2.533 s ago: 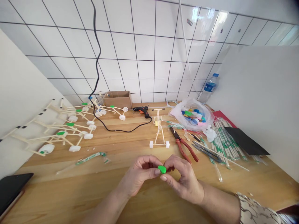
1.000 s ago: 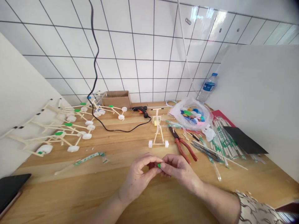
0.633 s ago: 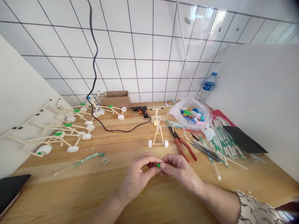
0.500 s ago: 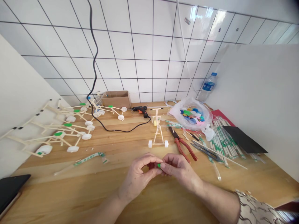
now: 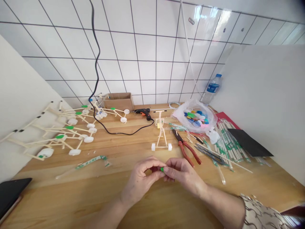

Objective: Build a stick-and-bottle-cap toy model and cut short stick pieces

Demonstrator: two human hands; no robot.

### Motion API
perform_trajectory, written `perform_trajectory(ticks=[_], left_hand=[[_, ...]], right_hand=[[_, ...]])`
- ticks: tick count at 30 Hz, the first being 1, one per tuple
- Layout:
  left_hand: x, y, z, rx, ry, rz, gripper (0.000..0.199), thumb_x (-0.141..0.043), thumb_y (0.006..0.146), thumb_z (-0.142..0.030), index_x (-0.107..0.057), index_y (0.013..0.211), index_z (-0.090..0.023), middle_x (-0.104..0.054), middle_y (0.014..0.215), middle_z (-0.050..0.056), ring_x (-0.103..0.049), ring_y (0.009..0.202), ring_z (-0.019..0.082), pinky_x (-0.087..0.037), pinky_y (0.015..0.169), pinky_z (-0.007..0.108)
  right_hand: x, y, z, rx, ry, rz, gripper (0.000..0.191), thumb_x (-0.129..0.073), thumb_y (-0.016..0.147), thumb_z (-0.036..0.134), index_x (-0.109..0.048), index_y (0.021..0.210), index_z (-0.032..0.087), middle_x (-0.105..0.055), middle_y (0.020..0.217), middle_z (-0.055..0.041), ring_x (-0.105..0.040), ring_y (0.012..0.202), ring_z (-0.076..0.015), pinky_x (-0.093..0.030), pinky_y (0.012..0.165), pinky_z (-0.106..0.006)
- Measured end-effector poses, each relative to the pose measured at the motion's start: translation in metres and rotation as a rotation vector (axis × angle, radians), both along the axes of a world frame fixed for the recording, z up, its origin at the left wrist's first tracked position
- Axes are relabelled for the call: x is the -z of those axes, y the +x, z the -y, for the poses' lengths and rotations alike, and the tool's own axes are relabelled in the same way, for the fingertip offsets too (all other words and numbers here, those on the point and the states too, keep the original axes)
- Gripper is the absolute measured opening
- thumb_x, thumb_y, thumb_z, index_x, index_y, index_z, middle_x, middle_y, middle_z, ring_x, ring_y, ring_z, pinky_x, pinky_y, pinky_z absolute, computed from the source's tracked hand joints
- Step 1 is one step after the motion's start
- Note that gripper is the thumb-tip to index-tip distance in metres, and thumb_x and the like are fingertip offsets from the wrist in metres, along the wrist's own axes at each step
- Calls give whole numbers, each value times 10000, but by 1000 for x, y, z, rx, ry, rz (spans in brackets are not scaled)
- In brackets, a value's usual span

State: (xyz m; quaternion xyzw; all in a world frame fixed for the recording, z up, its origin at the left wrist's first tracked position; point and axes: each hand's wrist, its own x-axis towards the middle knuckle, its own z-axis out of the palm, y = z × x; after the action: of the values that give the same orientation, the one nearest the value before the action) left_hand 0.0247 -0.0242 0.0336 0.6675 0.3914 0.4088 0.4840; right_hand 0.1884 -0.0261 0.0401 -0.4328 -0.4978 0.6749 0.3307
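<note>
A small green piece point(image 5: 162, 169) is pinched between the fingertips of both hands, mostly covered by them; its exact kind does not show. My left hand point(image 5: 144, 176) closes on it from the left, thumb and forefinger forming a ring. From the other side my right hand point(image 5: 182, 173) grips it with thumb and curled fingers. Just beyond the hands stands a small tricycle model point(image 5: 162, 135) of thin wooden sticks, with white wheels, a yellow part and a black-tipped handlebar. Red-handled pliers point(image 5: 187, 148) lie to its right, open-jawed or not I cannot tell.
Several similar stick tricycles point(image 5: 69, 135) with green seats crowd the left. A glue gun point(image 5: 144, 113) with a black cord, a cardboard box point(image 5: 119, 101), a bag of coloured caps point(image 5: 195, 119), scissors point(image 5: 211, 153), wrapped chopsticks point(image 5: 228, 143) and a bottle point(image 5: 212, 89) surround the workspace.
Both hands stay in nearly the same place. The green piece between the fingertips has shifted very slightly; nothing else visibly moves.
</note>
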Motion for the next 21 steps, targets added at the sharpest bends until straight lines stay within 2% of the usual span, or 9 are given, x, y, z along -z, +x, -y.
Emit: perform_trajectory(ticks=[6, 12, 21], left_hand=[[1, -1, -1, 9, -43, 15, 61, -639, 724, -167, -683, 767, -174, -589, 709, 14, -542, 668, 135, -457, 647, 242], [3, -3, -2, 10, -78, 44, 56, -636, 734, -208, -669, 747, -164, -593, 728, 24, -553, 680, 142, -473, 658, 256], [3, -3, -1, 19, -61, 45, 87, -651, 711, -162, -688, 788, -179, -589, 724, 13, -545, 672, 133, -460, 649, 243]], right_hand=[[1, -1, 0, 20, -26, -42, 350, -670, 669, 462, -558, 651, 131, -580, 570, 2, -492, 542, -86, -373, 569, -232], [3, 2, -2, -7, -10, -64, 361, -608, 727, 475, -588, 693, 116, -607, 600, -20, -483, 520, -81, -356, 542, -232], [0, 1, 1, 13, -48, -50, 331, -683, 656, 439, -553, 651, 135, -572, 571, 13, -488, 546, -83, -363, 573, -230]])
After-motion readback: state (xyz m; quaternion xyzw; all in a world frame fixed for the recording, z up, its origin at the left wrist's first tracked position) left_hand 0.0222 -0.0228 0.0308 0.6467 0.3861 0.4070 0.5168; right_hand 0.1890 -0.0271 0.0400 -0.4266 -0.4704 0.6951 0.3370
